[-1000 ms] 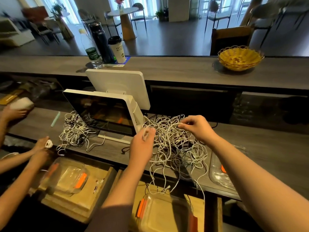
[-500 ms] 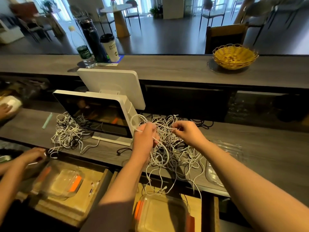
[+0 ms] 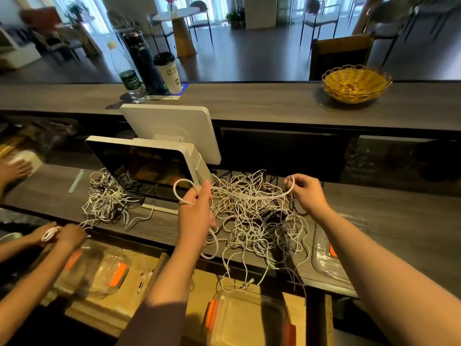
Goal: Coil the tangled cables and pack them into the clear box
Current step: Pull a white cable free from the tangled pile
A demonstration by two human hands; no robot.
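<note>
1. Nearest us, below the counter edge [image 3: 249, 258], the clear box [image 3: 247, 320] sits open-topped on a wooden surface, straight down from the tangle; a few loose ends from the pile dangle over the edge just above it.
2. Above the box, our left hand [image 3: 197, 208] is curled round a white cable [image 3: 249, 196], with a small loop [image 3: 183, 188] standing up out of the fist; we judge this the start of a coil.
3. From that fist the cable runs sideways, roughly level, to our right hand [image 3: 305, 193], whose fingertips pinch it where it bends into a second small loop; so its long axis lies left to right between our hands, above the pile.
4. Under that span the tangled cables [image 3: 257, 226] lie on the counter, just right of the white screen [image 3: 147, 168]; the held cable seems still caught among them, though we cannot tell where.
5. We judge the next wrap turns on the right hand feeding slack toward the left, which is the nearer to the box.
6. Farther left, a second tangle [image 3: 107, 198] lies on the same counter, beyond the screen; another person's hands [image 3: 62, 234] hold a small white coil there.
</note>
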